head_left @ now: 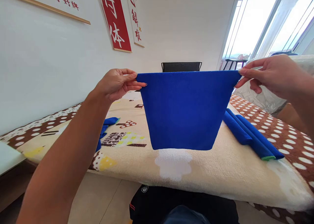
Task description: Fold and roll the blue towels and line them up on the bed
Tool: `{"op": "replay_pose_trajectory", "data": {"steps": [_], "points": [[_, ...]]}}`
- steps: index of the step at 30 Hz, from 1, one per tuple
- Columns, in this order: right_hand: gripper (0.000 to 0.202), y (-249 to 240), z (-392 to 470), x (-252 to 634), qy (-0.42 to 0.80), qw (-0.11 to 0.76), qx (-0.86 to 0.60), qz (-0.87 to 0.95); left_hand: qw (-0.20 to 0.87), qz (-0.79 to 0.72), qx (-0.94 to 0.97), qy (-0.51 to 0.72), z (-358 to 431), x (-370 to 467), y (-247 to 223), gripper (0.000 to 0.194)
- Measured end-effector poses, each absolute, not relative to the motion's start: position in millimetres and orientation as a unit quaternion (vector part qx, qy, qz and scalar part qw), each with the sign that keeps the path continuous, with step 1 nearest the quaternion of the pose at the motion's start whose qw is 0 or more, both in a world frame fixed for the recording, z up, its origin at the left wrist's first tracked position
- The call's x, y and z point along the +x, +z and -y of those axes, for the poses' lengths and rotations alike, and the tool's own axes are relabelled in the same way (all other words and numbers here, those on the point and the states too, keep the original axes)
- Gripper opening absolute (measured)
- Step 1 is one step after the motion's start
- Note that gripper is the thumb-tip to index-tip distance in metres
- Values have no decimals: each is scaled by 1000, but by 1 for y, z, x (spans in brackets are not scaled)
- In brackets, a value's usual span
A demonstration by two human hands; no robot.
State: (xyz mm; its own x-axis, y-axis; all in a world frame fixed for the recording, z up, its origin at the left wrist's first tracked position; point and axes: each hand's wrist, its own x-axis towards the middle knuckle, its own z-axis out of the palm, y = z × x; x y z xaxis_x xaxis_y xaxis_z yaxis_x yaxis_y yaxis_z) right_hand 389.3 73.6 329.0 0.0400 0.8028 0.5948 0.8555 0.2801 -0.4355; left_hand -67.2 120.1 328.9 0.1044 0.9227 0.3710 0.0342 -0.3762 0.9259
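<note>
A blue towel (186, 111) hangs stretched out in the air above the bed. My left hand (121, 83) pinches its upper left corner between thumb and fingers. At the upper right corner, my right hand (267, 74) grips it the same way. The towel's top edge is taut and nearly level, and its lower edge hangs free over the blanket. Rolled blue towels (252, 135), one with a green edge, lie on the bed to the right. More blue cloth (105, 129) lies at the left, partly hidden behind my left forearm.
A patterned fleece blanket (137, 165) covers the bed in front of me. Behind the towel stands a black mesh chair back (181, 66). Scrolls (120, 24) hang on the wall, a plastic-covered item (257, 93) is at the right, and a white tabletop (9, 157) juts in at the left.
</note>
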Motion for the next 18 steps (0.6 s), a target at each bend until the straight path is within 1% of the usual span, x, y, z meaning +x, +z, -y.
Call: {"op": "replay_pose_trajectory", "data": {"steps": [3,7,18], "points": [[41,331,-71,385,31,406,-612,678,407,-381,623,549,-120,-66,329,14],[37,334,-64,376,30,411,-617,670,409,-384,622,546,-121,-66,329,12],[35,334,-64,375,25,412,-620,667,412,-379,625,544,-122,-68,328,11]]}}
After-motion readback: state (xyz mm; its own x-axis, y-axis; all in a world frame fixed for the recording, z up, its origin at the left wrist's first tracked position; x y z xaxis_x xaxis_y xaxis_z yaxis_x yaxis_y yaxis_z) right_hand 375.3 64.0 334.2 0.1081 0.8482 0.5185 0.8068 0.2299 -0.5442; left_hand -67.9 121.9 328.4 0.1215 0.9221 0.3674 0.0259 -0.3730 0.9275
